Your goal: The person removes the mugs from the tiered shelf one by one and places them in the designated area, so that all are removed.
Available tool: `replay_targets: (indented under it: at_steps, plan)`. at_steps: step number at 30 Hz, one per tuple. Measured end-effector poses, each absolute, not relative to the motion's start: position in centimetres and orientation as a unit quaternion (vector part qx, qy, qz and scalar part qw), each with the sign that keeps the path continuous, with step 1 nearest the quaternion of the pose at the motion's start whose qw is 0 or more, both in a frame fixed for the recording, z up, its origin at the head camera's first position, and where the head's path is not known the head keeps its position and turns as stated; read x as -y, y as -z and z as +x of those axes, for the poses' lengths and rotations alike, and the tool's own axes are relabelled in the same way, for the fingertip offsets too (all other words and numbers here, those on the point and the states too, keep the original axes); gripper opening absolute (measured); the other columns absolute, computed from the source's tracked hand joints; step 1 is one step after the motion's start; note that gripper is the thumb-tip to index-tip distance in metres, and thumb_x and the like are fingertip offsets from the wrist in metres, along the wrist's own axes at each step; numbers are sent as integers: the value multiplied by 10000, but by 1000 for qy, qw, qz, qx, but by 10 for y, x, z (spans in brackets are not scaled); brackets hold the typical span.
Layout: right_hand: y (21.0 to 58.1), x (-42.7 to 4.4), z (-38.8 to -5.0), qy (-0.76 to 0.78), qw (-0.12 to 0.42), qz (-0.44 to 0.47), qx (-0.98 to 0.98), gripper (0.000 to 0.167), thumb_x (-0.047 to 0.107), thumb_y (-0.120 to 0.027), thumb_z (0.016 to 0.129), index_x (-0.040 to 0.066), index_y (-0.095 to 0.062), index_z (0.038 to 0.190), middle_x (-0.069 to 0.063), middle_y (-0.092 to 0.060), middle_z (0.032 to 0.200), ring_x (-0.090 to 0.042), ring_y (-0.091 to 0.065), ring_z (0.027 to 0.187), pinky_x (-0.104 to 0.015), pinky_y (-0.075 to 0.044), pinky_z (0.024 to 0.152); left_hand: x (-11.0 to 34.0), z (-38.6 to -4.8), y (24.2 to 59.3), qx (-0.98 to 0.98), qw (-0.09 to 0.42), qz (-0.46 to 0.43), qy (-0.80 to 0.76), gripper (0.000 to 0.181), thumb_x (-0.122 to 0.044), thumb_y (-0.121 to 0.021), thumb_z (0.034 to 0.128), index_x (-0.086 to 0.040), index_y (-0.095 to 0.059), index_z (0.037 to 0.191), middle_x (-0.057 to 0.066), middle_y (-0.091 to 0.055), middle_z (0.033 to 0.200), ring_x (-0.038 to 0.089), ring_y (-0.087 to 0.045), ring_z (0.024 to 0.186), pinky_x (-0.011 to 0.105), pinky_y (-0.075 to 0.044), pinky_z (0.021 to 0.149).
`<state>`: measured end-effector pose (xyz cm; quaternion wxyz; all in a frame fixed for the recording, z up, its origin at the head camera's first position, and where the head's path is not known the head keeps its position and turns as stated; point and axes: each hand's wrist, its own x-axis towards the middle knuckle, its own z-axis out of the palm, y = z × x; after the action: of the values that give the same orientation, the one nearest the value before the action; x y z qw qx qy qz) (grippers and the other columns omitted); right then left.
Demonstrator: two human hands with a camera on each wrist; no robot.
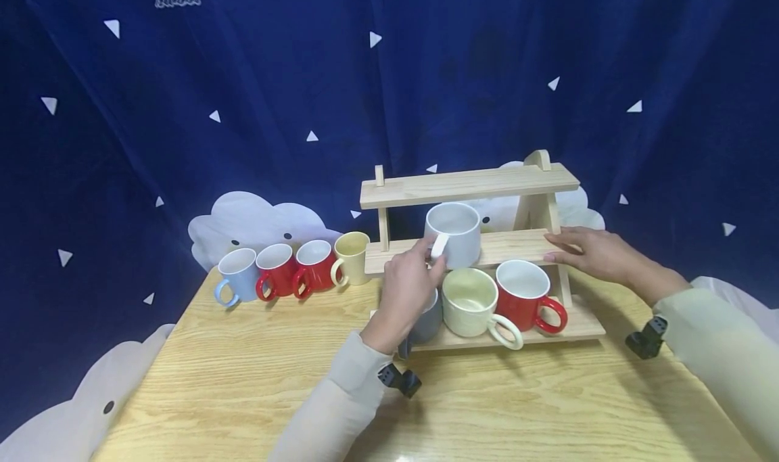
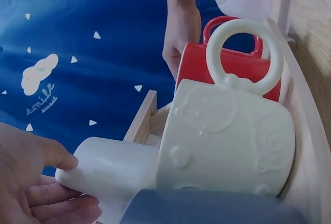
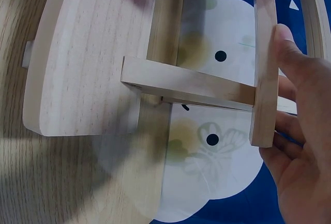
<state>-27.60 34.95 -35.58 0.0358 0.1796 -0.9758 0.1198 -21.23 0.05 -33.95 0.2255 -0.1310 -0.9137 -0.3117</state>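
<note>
A white mug stands on the middle board of a wooden three-tier rack. My left hand pinches its handle; in the left wrist view the thumb and fingers meet at the white mug. At the rack's right end my right hand grips the middle board, thumb on one face and fingers on the other. On the bottom board sit a grey-blue mug, partly hidden by my left hand, a cream mug and a red mug, the latter two with handles toward the front right.
Left of the rack, a row on the wooden table holds a light blue mug, two red mugs and a pale yellow mug. A dark blue curtain with white triangles hangs behind.
</note>
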Motion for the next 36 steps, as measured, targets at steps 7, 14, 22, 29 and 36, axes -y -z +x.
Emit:
replay_targets:
  at_steps: [7,14,22,29,36]
  plan:
    - [355,-349,-276,-123,38,178,976,678,541,-590,931,69,-505,1410,-303,-451,1407,-513,-418,1272,-668,-353,998,9,-221,340,891,201,-122,389,318,-173,-649,936,-62,-659,1234,60,-740,1007,195,-706,927,379,-545,829]
    - [354,-350,-277,-118,34,182,976,660,523,-583,943,71,-496,1416,-309,-443,1409,-515,-413,1274,-665,-351,1002,16,-231,342,857,180,-117,468,292,-117,-655,944,-35,-664,1224,119,-716,1078,221,-694,965,334,-564,799]
    - [356,-349,-276,-118,44,188,974,625,502,-588,949,73,-527,1399,-300,-459,1401,-497,-422,1278,-648,-351,1010,25,-236,347,835,193,-109,503,268,-95,-656,937,-51,-684,1200,105,-715,1081,215,-684,963,357,-549,832]
    - [356,-350,-276,-118,44,190,974,619,503,-583,951,73,-536,1393,-307,-457,1398,-500,-420,1279,-650,-345,1013,38,-233,346,802,194,-108,555,267,-70,-669,925,-26,-689,1188,119,-709,1096,203,-682,947,340,-556,830]
    - [356,-351,-276,-114,43,189,974,616,493,-579,957,64,-528,1396,-318,-448,1399,-511,-418,1274,-656,-346,1010,59,-224,336,765,186,-99,608,288,-52,-685,913,-31,-686,1200,120,-703,1110,212,-676,983,297,-554,857]
